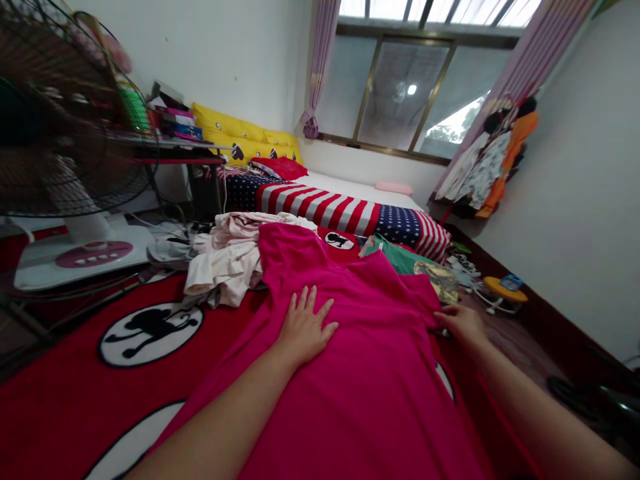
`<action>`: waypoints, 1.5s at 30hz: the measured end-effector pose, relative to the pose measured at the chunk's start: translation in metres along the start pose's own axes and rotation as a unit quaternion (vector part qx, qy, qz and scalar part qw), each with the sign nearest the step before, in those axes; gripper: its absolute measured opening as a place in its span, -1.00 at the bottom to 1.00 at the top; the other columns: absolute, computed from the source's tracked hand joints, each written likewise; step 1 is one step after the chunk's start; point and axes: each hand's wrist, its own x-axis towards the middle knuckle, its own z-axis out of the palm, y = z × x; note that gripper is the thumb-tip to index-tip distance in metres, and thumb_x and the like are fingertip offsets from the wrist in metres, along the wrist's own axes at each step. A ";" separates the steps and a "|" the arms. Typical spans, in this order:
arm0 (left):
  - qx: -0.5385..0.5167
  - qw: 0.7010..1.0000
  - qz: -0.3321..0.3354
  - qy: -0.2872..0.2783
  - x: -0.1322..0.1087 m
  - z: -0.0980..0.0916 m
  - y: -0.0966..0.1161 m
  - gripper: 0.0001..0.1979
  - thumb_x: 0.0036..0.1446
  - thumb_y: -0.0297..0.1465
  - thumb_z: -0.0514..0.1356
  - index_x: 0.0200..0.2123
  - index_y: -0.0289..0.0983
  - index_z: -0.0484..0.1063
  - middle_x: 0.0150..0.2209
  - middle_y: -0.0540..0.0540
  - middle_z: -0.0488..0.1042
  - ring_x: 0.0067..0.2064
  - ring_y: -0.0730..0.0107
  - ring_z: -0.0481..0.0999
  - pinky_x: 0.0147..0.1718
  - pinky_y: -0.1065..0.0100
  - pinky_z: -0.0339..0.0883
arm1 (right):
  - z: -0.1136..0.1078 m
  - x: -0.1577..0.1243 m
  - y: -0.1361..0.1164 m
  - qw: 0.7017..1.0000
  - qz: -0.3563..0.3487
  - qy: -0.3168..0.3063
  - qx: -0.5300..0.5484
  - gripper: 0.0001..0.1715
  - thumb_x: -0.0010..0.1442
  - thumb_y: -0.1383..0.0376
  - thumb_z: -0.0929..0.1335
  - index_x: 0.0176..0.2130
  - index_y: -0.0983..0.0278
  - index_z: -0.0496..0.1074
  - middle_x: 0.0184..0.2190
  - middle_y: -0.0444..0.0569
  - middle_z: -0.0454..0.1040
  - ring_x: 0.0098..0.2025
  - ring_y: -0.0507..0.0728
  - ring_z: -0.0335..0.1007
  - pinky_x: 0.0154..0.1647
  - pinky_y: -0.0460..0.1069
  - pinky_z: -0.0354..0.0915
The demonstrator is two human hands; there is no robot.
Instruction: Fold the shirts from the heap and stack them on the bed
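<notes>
On the red bed cover (75, 400) a pink shirt (370, 360) lies flat; the left hand (305, 330) presses it, fingers spread; the right hand (463, 323) touches its edge, fingertips hidden, so I cannot tell its grip

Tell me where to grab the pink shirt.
Take the pink shirt at its right edge, coming from the right, where the right hand sits. It lies flat on the red cover, so only the edges offer cloth to pinch; the left hand rests flat mid-cloth.
</notes>
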 end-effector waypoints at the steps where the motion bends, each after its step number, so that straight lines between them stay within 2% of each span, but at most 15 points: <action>1: 0.000 1.000 0.000 0.002 0.000 0.001 0.000 -0.40 0.24 0.02 -0.05 0.29 -0.01 0.16 0.39 -0.19 -0.04 0.39 -0.05 -0.15 0.29 -0.10 -0.26 | 0.003 0.002 -0.005 1.000 -0.005 0.013 -0.011 -0.75 -0.16 0.23 0.44 -0.43 0.35 0.54 -0.49 0.10 0.51 -0.38 0.29 0.44 -0.39 0.07 0.25; 5: 0.000 1.000 -0.003 0.003 0.000 0.002 0.000 -0.40 0.23 0.03 -0.05 0.29 -0.01 0.16 0.39 -0.15 -0.03 0.40 -0.04 -0.16 0.30 -0.10 -0.28 | 0.020 0.004 -0.045 0.990 -0.087 0.076 -0.078 -0.65 0.07 0.23 0.32 -0.16 0.32 0.52 -0.27 0.15 0.55 -0.20 0.29 0.45 -0.23 0.09 0.26; 8: -0.001 1.000 -0.002 0.002 0.000 0.002 0.000 -0.39 0.23 0.04 -0.06 0.29 -0.01 0.16 0.39 -0.14 -0.03 0.40 -0.04 -0.17 0.30 -0.10 -0.28 | 0.036 0.003 -0.081 0.984 -0.146 0.067 -0.076 -0.57 0.12 0.19 0.33 -0.04 0.32 0.46 -0.34 0.10 0.54 -0.22 0.27 0.46 -0.23 0.07 0.27; 11: -0.005 1.000 -0.001 0.000 -0.001 0.001 0.001 -0.39 0.23 0.04 -0.06 0.29 -0.02 0.16 0.39 -0.15 -0.04 0.40 -0.04 -0.18 0.30 -0.10 -0.29 | 0.053 0.002 -0.108 0.986 -0.157 -0.036 0.030 -0.43 0.03 0.22 0.43 0.04 0.32 0.39 -0.55 -0.06 0.48 -0.36 0.21 0.46 -0.33 0.01 0.29; 13: -0.009 1.000 -0.002 -0.002 -0.001 -0.001 0.001 -0.38 0.23 0.04 -0.06 0.29 -0.03 0.16 0.39 -0.17 -0.05 0.40 -0.05 -0.18 0.30 -0.10 -0.29 | 0.062 0.003 -0.118 0.977 -0.115 -0.133 0.123 -0.52 -0.04 0.29 0.47 -0.09 0.33 0.44 -0.65 -0.13 0.41 -0.51 0.14 0.42 -0.45 -0.03 0.28; 15: -0.014 1.000 -0.003 -0.004 -0.001 -0.002 0.001 -0.38 0.23 0.03 -0.06 0.29 -0.03 0.15 0.39 -0.19 -0.07 0.40 -0.05 -0.18 0.30 -0.10 -0.28 | 0.069 0.004 -0.125 0.964 -0.067 -0.182 0.184 -0.69 -0.05 0.34 0.47 -0.24 0.33 0.44 -0.68 -0.14 0.39 -0.61 0.09 0.38 -0.55 -0.07 0.27; 17: -0.019 1.000 -0.004 -0.005 0.000 -0.003 0.001 -0.38 0.23 0.04 -0.05 0.30 -0.02 0.14 0.39 -0.18 -0.07 0.40 -0.05 -0.18 0.30 -0.11 -0.29 | 0.074 0.005 -0.129 0.960 -0.044 -0.175 0.214 -0.73 -0.01 0.37 0.43 -0.24 0.34 0.40 -0.65 -0.13 0.41 -0.62 0.07 0.39 -0.57 -0.08 0.30; 23: -0.037 0.999 -0.006 -0.005 0.000 -0.004 0.000 -0.34 0.21 0.04 -0.03 0.31 -0.07 0.13 0.39 -0.16 -0.05 0.40 -0.02 -0.18 0.30 -0.11 -0.27 | 0.077 -0.021 -0.138 0.949 -0.035 -0.142 0.279 -0.31 0.04 0.40 0.36 0.13 0.31 0.10 -0.49 -0.17 0.42 -0.53 0.07 0.46 -0.51 -0.06 0.38; 28: -0.129 0.991 -0.013 0.035 0.004 -0.004 -0.005 -0.35 0.16 -0.07 0.13 0.26 -0.22 0.22 0.35 -0.26 0.06 0.38 -0.01 -0.07 0.31 -0.07 -0.24 | 0.087 -0.101 -0.129 0.918 -0.125 -0.184 0.329 -0.47 -0.01 0.24 0.39 -0.04 0.29 0.27 -0.34 -0.08 0.43 -0.42 0.07 0.44 -0.42 -0.06 0.36; 30: -0.220 0.972 -0.031 0.079 0.007 -0.006 -0.009 -0.45 0.13 -0.24 0.21 0.18 -0.26 0.34 0.28 -0.26 0.22 0.33 0.04 0.11 0.30 -0.02 -0.12 | 0.095 -0.136 -0.125 0.898 -0.110 -0.218 0.366 -0.52 -0.06 0.21 0.39 -0.11 0.29 0.31 -0.31 -0.04 0.44 -0.37 0.09 0.44 -0.36 -0.03 0.37; 33: -0.310 0.938 -0.064 0.140 0.013 -0.009 -0.017 -0.60 0.12 -0.49 0.17 0.06 -0.31 0.44 0.12 -0.22 0.43 0.18 0.23 0.37 0.23 0.20 0.14 | 0.104 -0.172 -0.122 0.890 -0.119 -0.210 0.386 -0.56 -0.07 0.21 0.37 -0.15 0.30 0.34 -0.32 -0.01 0.47 -0.33 0.11 0.43 -0.25 0.03 0.36; 37: -0.329 0.926 -0.090 0.163 0.017 -0.011 -0.024 -0.58 0.16 -0.59 0.07 0.10 -0.40 0.38 0.07 -0.25 0.48 0.09 0.35 0.46 0.14 0.31 0.27 | 0.104 -0.183 -0.121 0.894 -0.159 -0.184 0.377 -0.59 -0.02 0.22 0.34 -0.15 0.33 0.38 -0.32 0.02 0.48 -0.30 0.14 0.42 -0.19 0.06 0.33; 40: -0.341 0.927 -0.085 0.131 0.020 -0.018 -0.029 -0.61 0.11 -0.64 0.07 0.00 -0.39 0.45 0.00 -0.25 0.53 0.01 0.34 0.53 0.03 0.33 0.37 | 0.101 -0.181 -0.120 0.886 -0.161 -0.193 0.389 -0.61 -0.01 0.22 0.34 -0.15 0.32 0.39 -0.33 0.01 0.48 -0.30 0.14 0.43 -0.19 0.06 0.33; 43: -0.342 0.936 -0.054 0.068 0.025 -0.040 -0.039 -0.79 -0.02 -0.60 0.23 -0.28 -0.35 0.57 -0.27 -0.14 0.63 -0.23 0.31 0.61 -0.17 0.36 0.47 | 0.101 -0.180 -0.119 0.882 -0.165 -0.199 0.395 -0.62 0.01 0.23 0.33 -0.15 0.32 0.39 -0.34 0.00 0.48 -0.30 0.14 0.42 -0.20 0.05 0.33; 45: -0.330 0.941 -0.048 0.058 0.032 -0.063 -0.051 -0.88 -0.07 -0.54 0.28 -0.38 -0.32 0.57 -0.40 -0.08 0.62 -0.36 0.32 0.60 -0.28 0.36 0.47 | 0.102 -0.180 -0.119 0.882 -0.167 -0.197 0.393 -0.63 0.01 0.24 0.32 -0.15 0.32 0.39 -0.34 0.00 0.48 -0.30 0.14 0.42 -0.19 0.05 0.32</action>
